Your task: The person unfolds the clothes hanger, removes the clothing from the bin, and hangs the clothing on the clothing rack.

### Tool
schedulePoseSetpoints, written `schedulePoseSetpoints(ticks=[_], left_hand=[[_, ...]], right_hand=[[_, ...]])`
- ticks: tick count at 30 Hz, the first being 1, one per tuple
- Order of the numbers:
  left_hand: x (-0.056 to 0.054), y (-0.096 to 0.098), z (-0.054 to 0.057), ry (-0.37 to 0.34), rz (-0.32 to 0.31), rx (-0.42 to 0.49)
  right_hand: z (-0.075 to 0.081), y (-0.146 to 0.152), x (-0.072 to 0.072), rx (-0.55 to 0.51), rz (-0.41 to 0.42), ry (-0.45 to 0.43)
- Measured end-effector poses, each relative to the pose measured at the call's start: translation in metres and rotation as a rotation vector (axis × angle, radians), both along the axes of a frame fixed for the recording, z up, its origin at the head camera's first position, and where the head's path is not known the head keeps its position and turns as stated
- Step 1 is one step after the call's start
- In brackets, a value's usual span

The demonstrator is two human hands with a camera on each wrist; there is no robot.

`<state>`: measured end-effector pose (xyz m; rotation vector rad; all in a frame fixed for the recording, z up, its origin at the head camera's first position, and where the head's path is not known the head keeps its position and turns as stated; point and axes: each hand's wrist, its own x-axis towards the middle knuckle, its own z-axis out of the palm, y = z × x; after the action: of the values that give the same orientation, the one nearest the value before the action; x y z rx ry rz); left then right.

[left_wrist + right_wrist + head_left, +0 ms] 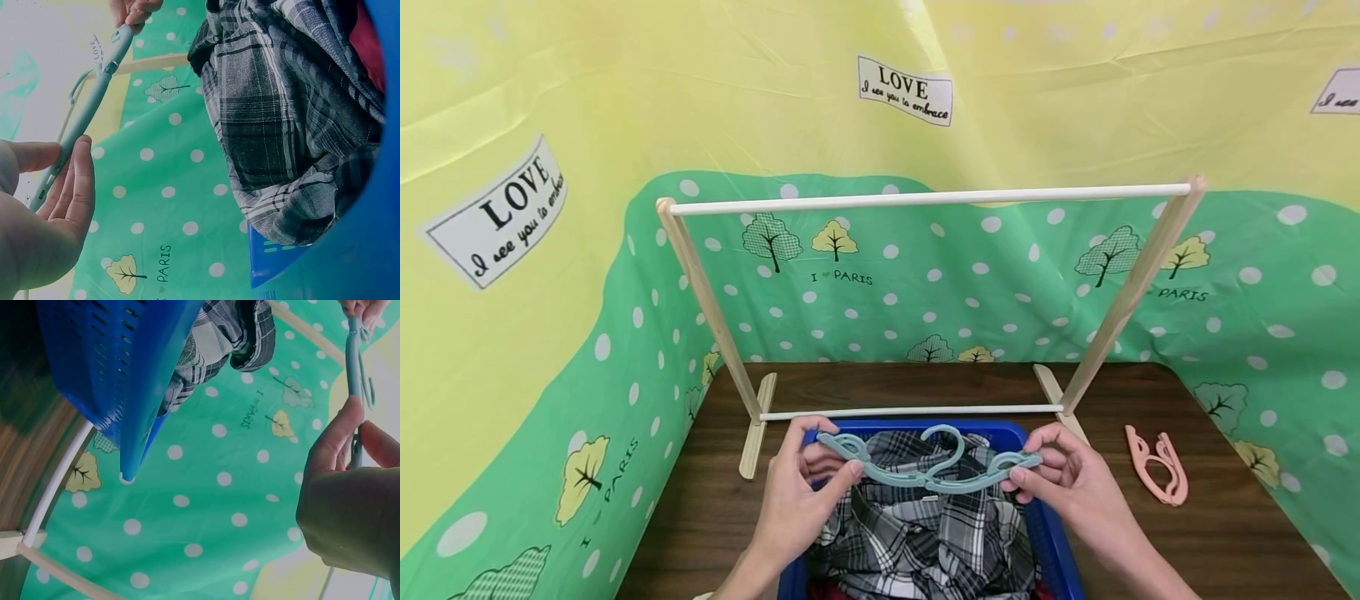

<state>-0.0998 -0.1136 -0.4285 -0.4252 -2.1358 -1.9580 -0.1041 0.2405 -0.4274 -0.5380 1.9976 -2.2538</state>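
A light blue-green folding clothes hanger (917, 479) is spread wide above the basket, its hook pointing up in the head view. My left hand (808, 492) pinches one end of it between thumb and fingers. At the other end, my right hand (1075, 483) grips the tip the same way. Both wrist views show the hanger (94, 103) held clear of the clothes. Below it, a black, grey and white plaid shirt (925, 537) lies bunched in a blue plastic basket (1060, 550), with some dark red cloth under it.
Behind the basket stands a wooden rack with a white top rail (925, 199) and a lower white bar (910, 412). A folded pink hanger (1157, 467) lies on the brown table (1232, 533) at the right. Printed yellow and green cloth (1000, 308) surrounds the table.
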Motion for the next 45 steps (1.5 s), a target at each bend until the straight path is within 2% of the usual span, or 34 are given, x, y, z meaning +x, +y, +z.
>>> schedulePoseSetpoints(ticks=[6,12,17,22,29,33,37,45], left_hand=[[0.001,-0.002,0.0,-0.051,-0.006,0.079],[0.0,-0.004,-0.001,-0.057,-0.072,0.159],[-0.002,-0.006,-0.003,-0.094,-0.137,0.225],[-0.002,-0.007,-0.004,-0.156,-0.158,0.265],[-0.001,-0.006,-0.006,-0.169,-0.237,0.327],[0.0,-0.005,-0.01,-0.186,-0.292,0.368],[0.001,-0.005,-0.012,-0.185,-0.318,0.361],[0.001,-0.006,-0.012,-0.173,-0.312,0.287]], right_hand=[[0.0,0.003,0.0,0.092,-0.012,-0.018],[-0.002,0.005,-0.001,0.2,-0.032,-0.033],[-0.003,0.005,-0.001,0.221,-0.033,-0.024],[-0.004,0.005,-0.002,0.237,-0.015,-0.026],[-0.006,0.003,-0.002,0.248,0.04,-0.024],[-0.006,0.001,-0.001,0.264,0.041,-0.016],[-0.006,0.0,0.001,0.292,0.034,-0.007],[-0.003,0.0,0.002,0.337,0.017,0.027]])
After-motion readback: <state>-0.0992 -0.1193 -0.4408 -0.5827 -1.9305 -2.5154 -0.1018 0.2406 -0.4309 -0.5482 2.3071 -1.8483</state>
